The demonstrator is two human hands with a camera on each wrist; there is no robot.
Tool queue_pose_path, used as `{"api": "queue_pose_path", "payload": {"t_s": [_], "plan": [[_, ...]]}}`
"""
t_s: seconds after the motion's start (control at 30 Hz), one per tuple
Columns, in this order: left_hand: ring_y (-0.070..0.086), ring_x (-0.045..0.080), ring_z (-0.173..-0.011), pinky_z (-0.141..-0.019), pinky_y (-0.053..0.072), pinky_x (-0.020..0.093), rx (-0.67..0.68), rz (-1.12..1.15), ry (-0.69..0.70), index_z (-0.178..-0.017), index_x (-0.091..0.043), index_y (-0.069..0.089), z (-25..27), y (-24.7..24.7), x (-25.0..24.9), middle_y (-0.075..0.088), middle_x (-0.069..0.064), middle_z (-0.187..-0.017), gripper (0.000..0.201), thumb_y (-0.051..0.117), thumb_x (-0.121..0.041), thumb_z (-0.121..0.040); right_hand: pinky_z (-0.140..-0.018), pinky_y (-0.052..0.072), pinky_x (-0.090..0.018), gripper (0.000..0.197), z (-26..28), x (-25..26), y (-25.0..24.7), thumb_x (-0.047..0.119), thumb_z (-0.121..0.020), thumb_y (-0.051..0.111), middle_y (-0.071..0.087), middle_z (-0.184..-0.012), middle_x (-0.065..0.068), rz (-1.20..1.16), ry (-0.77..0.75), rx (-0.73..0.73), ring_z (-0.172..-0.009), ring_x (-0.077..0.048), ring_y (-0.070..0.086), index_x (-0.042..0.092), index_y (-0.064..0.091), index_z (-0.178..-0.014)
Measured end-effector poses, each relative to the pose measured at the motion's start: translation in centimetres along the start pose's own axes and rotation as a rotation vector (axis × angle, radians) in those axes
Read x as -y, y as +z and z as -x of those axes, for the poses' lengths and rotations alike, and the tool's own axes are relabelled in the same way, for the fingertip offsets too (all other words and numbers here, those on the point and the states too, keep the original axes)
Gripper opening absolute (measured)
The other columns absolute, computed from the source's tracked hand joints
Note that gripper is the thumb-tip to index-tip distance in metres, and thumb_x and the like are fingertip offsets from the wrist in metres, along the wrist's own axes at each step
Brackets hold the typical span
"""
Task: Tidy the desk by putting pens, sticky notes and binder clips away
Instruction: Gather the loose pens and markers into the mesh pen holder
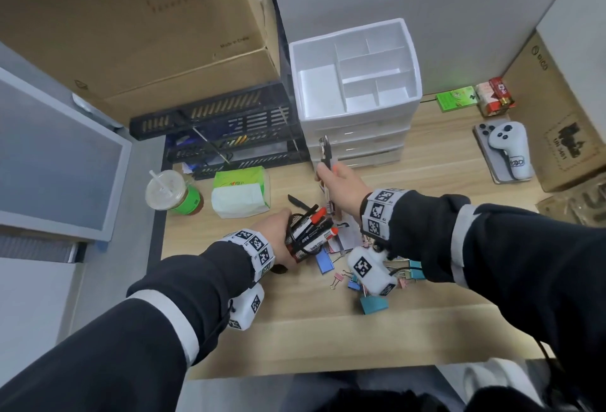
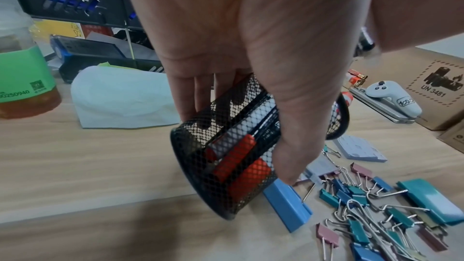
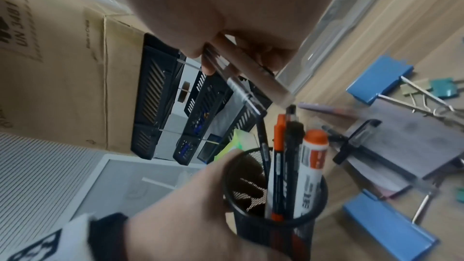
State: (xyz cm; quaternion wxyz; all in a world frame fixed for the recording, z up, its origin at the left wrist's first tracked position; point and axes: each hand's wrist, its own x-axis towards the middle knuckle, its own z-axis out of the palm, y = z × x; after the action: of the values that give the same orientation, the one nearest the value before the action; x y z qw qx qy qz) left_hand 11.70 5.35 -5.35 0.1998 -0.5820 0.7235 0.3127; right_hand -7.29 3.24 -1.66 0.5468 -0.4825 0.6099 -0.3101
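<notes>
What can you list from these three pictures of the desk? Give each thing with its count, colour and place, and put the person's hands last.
mesh pen cup: one, black, tilted, gripped over the desk
markers: several, orange-red, white and black, in the cup
pens: at least two, clear, lifted in front of the drawer unit
binder clips: many, blue, teal and pink, loose on the desk's near right
sticky notes: one pale pad, beside the clips
drawer unit: one, white, back centre, compartments empty
tissue pack: one, green, left of centre
drink cup: one, clear with green label, far left
left hand: grips the cup
right hand: holds the pens
</notes>
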Motion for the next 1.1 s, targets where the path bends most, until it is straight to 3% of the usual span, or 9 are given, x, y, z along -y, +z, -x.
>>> {"api": "queue_pose_path", "payload": {"t_s": [0.17, 0.27, 0.43, 0.5, 0.6, 0.7, 0.83, 0.93, 1.1], "plan": [[0.064, 0.017, -0.085, -0.080, 0.057, 0.038, -0.020, 0.028, 0.000, -0.110, -0.024, 0.042, 0.0, 0.4, -0.5, 0.064, -0.006, -0.096, 0.082, 0.092, -0.039, -0.046, -0.063, 0.046, -0.034, 0.034, 0.6, -0.9, 1.2, 0.041, -0.098, 0.048, 0.047, -0.069, 0.001, -0.023, -0.003, -0.009, -0.062, -0.023, 0.056, 0.009, 0.057, -0.096], [0.064, 0.018, -0.087, -0.080, 0.056, 0.035, -0.052, 0.056, 0.020, -0.115, -0.024, 0.042, -0.1, 0.5, -1.1, 0.064, -0.007, -0.097, 0.086, 0.093, -0.038, -0.047, -0.058, 0.052, -0.038, 0.043, 0.7, -1.8, 1.4, 0.044, -0.096, 0.054, 0.063, -0.058, -0.013, 0.059, -0.027, 0.070, -0.058, -0.035, 0.068, 0.005, 0.051, -0.078], [0.065, 0.020, -0.095, -0.086, 0.056, 0.037, -0.078, 0.094, 0.013, -0.134, -0.023, 0.040, -0.2, 0.8, -1.8, 0.065, -0.004, -0.107, 0.103, 0.093, -0.036, -0.047, -0.069, 0.059, -0.043, 0.043, 0.4, -3.1, 1.3, 0.041, -0.082, 0.071, 0.073, -0.078, -0.011, 0.307, -0.116, 0.100, -0.070, -0.022, 0.071, -0.001, 0.065, -0.074], [0.064, 0.022, -0.095, -0.085, 0.055, 0.039, -0.091, 0.109, 0.010, -0.126, -0.023, 0.043, -0.2, 0.8, -1.6, 0.063, -0.003, -0.106, 0.096, 0.093, -0.036, -0.045, -0.068, 0.058, -0.037, 0.034, 0.5, -3.4, 1.0, 0.035, -0.080, 0.075, 0.070, -0.080, -0.010, 0.305, -0.136, 0.115, -0.071, -0.018, 0.068, 0.001, 0.070, -0.084], [0.064, 0.021, -0.092, -0.082, 0.055, 0.038, -0.107, 0.106, 0.017, -0.118, -0.024, 0.043, -0.3, 0.8, -1.4, 0.061, -0.005, -0.103, 0.090, 0.091, -0.039, -0.043, -0.063, 0.047, -0.015, 0.011, 0.7, -3.4, 0.6, 0.022, -0.080, 0.079, 0.062, -0.073, 0.011, 0.276, -0.181, 0.147, -0.062, -0.001, 0.058, 0.018, 0.072, -0.088], [0.063, 0.019, -0.089, -0.075, 0.052, 0.031, -0.128, 0.118, 0.017, -0.113, -0.025, 0.041, -0.4, 0.9, -0.8, 0.060, -0.006, -0.099, 0.084, 0.091, -0.036, -0.046, -0.070, 0.055, -0.023, 0.013, 0.4, -3.3, 0.2, 0.018, -0.082, 0.076, 0.066, -0.078, 0.009, 0.220, -0.174, 0.174, -0.070, -0.007, 0.062, 0.020, 0.073, -0.094], [0.061, 0.016, -0.084, -0.071, 0.046, 0.028, -0.139, 0.139, 0.030, -0.107, -0.030, 0.035, -0.5, 0.9, 0.3, 0.059, -0.008, -0.095, 0.080, 0.091, -0.034, -0.049, -0.059, 0.049, -0.016, 0.010, -0.9, -3.1, -1.3, 0.018, -0.088, 0.067, 0.062, -0.077, 0.008, 0.164, -0.157, 0.047, -0.064, -0.006, 0.057, 0.019, 0.071, -0.097], [0.062, 0.014, -0.082, -0.070, 0.049, 0.029, -0.125, 0.150, 0.017, -0.107, -0.027, 0.038, -0.5, 0.8, 1.4, 0.060, -0.009, -0.093, 0.078, 0.091, -0.033, -0.049, -0.069, 0.048, -0.021, 0.012, -3.4, -4.1, -2.8, 0.012, -0.089, 0.061, 0.065, -0.085, 0.004, 0.245, -0.079, -0.011, -0.072, -0.010, 0.059, 0.019, 0.067, -0.096], [0.062, 0.015, -0.083, -0.071, 0.049, 0.029, -0.117, 0.169, -0.015, -0.111, -0.025, 0.040, -0.3, 1.0, 3.4, 0.060, -0.009, -0.093, 0.080, 0.090, -0.031, -0.049, -0.082, 0.051, -0.031, 0.018, -6.2, -7.5, -3.9, 0.003, -0.087, 0.053, 0.065, -0.096, -0.003, 0.505, 0.054, 0.058, -0.087, -0.019, 0.061, 0.016, 0.064, -0.092]]}}
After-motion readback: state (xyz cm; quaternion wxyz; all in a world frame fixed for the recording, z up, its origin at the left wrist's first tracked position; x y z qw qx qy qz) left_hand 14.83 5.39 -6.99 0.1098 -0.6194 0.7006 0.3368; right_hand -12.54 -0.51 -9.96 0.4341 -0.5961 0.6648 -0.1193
